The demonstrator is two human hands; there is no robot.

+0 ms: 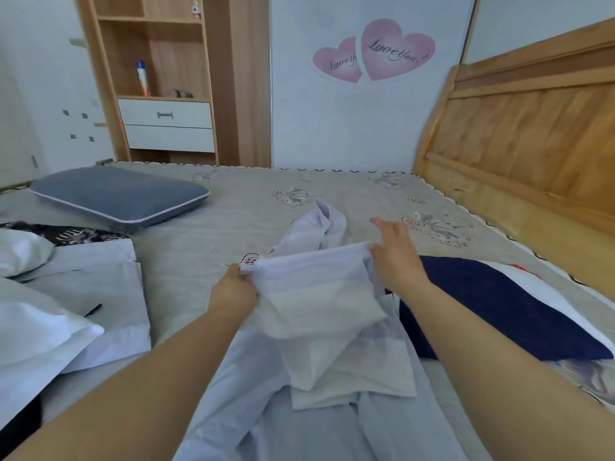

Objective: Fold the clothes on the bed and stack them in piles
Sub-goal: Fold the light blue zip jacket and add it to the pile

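A white shirt (pixel 319 314) lies spread on the bed (pixel 233 221) in front of me, its collar end (pixel 327 217) pointing away. My left hand (pixel 233 291) pinches the left corner of a raised fold of the shirt. At the fold's right corner my right hand (pixel 394 257) pinches the cloth with the thumb, the other fingers stretched out. The fold hangs lifted between both hands above the rest of the shirt.
A navy garment (pixel 499 304) lies to the right of the shirt. Pale folded clothes (pixel 100 294) and white cloth (pixel 33 331) lie at the left, with a dark patterned piece (pixel 66 232) behind. A blue pillow (pixel 119 194) sits far left; the wooden headboard (pixel 532 141) runs along the right.
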